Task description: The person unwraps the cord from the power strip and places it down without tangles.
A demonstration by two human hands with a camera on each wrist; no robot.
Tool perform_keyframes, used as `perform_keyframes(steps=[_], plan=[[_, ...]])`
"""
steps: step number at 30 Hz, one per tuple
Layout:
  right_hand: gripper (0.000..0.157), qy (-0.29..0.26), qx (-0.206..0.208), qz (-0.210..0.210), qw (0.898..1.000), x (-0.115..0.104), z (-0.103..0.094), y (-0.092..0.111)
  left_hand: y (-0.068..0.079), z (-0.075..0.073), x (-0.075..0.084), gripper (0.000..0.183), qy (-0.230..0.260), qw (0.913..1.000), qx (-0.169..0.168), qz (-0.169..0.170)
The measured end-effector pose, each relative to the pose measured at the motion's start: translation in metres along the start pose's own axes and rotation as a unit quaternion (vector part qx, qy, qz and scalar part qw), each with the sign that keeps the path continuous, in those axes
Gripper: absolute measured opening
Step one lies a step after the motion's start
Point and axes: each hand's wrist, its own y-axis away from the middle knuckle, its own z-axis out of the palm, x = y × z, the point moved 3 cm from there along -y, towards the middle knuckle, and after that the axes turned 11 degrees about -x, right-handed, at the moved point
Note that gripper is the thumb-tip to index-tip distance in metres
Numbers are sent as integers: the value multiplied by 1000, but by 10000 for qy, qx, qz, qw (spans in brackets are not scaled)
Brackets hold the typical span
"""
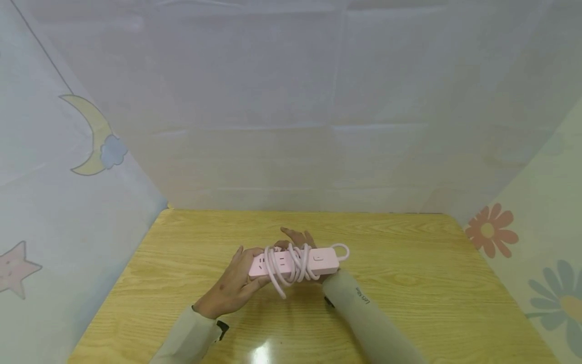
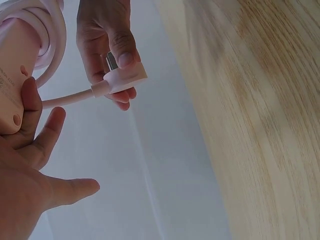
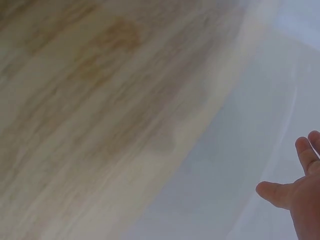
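Note:
A pale pink power strip (image 1: 325,259) is held above the table, its thick cord (image 1: 300,265) wound in several loops around the middle. My left hand (image 1: 236,283) grips the strip's left end; in the left wrist view its fingers lie against the strip's underside. My right hand (image 1: 297,236) reaches behind the strip, which partly hides it in the head view. In the left wrist view the right hand (image 2: 107,30) pinches the cord's plug (image 2: 122,79) between thumb and fingers, with metal prongs showing. Only part of the right hand (image 3: 305,200) shows in the right wrist view.
Beneath the hands lies a light wood-grain table (image 1: 409,288). A pale cloth wall (image 1: 282,126) rises at its back edge. Cloth sides with a moon (image 1: 93,134) and flowers (image 1: 488,230) flank it left and right.

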Motion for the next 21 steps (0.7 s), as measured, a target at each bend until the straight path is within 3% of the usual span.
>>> perform_keyframes(steps=[7, 11, 13, 18, 21], plan=[[42, 263, -157, 45, 9995, 1, -1, 0, 1, 0, 0, 47, 60, 10000, -2, 0], [40, -76, 269, -204, 9994, 9, 2, 0, 2, 0, 1, 47, 76, 10000, -1, 24], [38, -84, 552, -340, 9979, 23, 13, -1, 2, 0, 1, 47, 62, 10000, 25, 42], [40, 630, 1081, -419, 9913, 66, 43, -7, 3, 1, 1, 47, 9, 10000, 64, 66], [44, 866, 1301, -574, 9860, 72, 44, -8, 4, 1, 1, 46, 22, 10000, 41, 77]])
